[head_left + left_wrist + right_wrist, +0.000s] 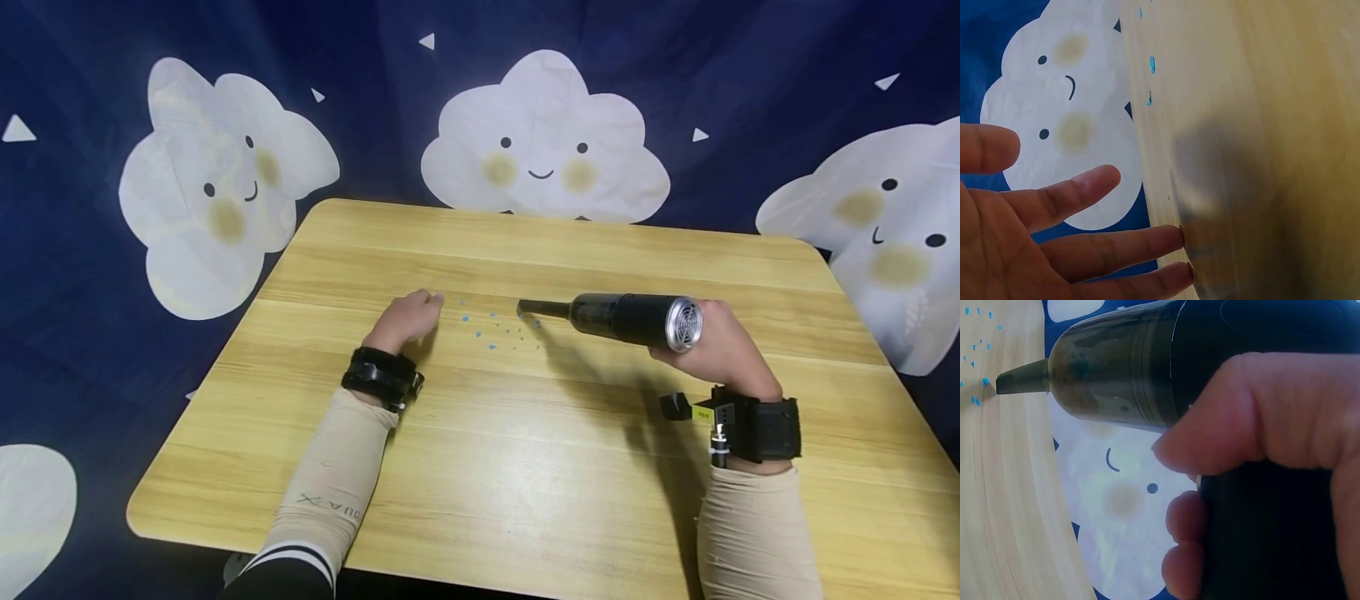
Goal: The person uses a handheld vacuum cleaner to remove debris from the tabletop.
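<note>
My right hand [723, 346] grips a black handheld vacuum cleaner [626, 319], its fingers and thumb wrapped round the handle in the right wrist view. The narrow nozzle [1022, 378] points left, its tip close to the tabletop beside the scattered blue scraps [492, 347]. Behind the nozzle, the vacuum's see-through chamber [1110, 369] shows a dark bluish shape inside. To the left of the scraps, my left hand [408, 319] rests on the table and holds nothing. Its fingers [1116, 253] are extended and spread in the left wrist view, with some fingertips touching the wood.
The wooden table [480, 467] has rounded corners and fills the space before me. A dark blue curtain with white clouds [543, 133] hangs behind its far edge. Black straps with small cameras [757, 425] circle both wrists.
</note>
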A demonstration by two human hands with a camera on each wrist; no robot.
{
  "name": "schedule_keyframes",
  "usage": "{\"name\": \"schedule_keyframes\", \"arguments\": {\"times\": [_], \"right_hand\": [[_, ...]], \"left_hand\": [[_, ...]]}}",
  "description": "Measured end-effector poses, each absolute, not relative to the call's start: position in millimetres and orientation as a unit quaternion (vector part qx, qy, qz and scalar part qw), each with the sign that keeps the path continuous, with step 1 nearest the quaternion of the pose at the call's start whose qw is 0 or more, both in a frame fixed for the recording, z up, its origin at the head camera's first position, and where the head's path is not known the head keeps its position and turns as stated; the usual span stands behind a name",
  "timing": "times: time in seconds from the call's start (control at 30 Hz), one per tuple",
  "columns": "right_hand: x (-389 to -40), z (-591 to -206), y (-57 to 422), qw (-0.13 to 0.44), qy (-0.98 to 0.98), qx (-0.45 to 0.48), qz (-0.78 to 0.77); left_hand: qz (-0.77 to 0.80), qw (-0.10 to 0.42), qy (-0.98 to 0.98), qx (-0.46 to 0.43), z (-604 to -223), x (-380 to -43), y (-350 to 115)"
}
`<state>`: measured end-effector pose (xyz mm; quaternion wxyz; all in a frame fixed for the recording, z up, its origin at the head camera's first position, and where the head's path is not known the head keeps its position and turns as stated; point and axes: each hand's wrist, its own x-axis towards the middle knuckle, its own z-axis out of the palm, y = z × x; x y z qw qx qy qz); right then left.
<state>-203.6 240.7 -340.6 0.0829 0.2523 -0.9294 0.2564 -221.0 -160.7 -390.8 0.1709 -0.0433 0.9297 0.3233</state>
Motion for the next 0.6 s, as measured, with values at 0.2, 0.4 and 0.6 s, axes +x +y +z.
{"name": "schedule_keyframes", "arguments": {"times": [0.2,0.4,0.6], "right_hand": [[-203.3,-340.0,241.4,0.080,-0.931,0.248,0.256],[-202.7,-339.4,242.8,0.078,-0.932,0.242,0.258],[-202.7,-339.1,244.6,0.078,-0.934,0.239,0.255]], "left_hand": [[0.314,0.167,0.934,-0.038,-392.5,-222.4,-160.6],[0.314,0.167,0.934,-0.038,-392.3,-220.9,-159.4],[0.307,0.168,0.936,-0.035,-391.4,-220.4,-158.5]]}}
